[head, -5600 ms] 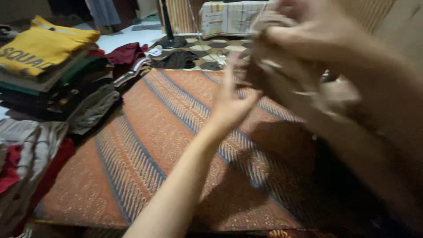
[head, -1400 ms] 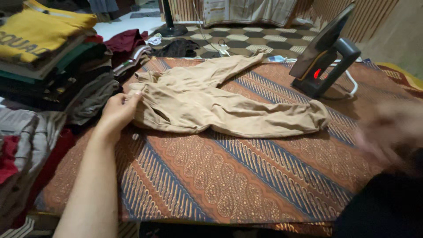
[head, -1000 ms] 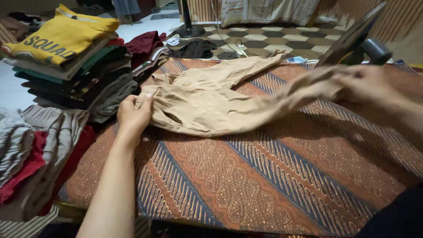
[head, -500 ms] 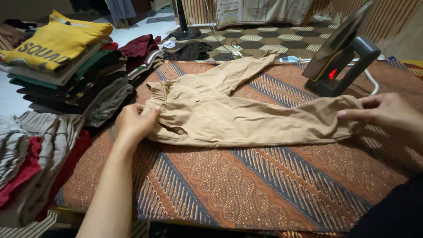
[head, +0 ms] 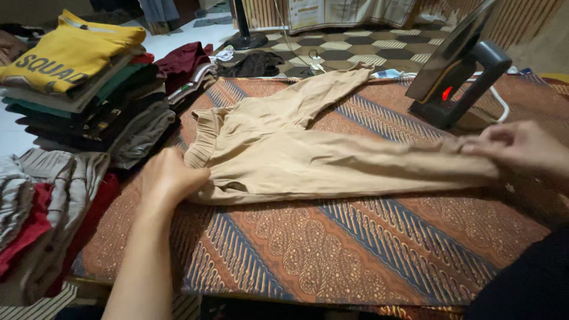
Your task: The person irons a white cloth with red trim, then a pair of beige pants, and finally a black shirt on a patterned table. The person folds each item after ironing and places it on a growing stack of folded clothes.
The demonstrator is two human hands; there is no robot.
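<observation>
A pair of tan trousers (head: pixel 308 157) lies spread on an orange and blue patterned cloth (head: pixel 332 243) that covers a low surface. My left hand (head: pixel 168 178) grips the waistband end at the left. My right hand (head: pixel 521 147) pinches the cuff of the near leg at the right, and that leg is pulled out straight between both hands. The other leg slants away toward the far edge.
A dark clothes iron (head: pixel 456 65) stands on its heel at the back right, with a red light lit. A tall stack of folded clothes topped by a yellow shirt (head: pixel 65 50) stands at the left. More folded garments (head: pixel 41 207) lie nearer left. A fan base (head: pixel 244 40) stands on the tiled floor behind.
The trousers were laid on the cloth. My right hand took the near leg's cuff and drew it right, and the leg is now stretched flatter. My left hand shifted slightly lower on the waistband.
</observation>
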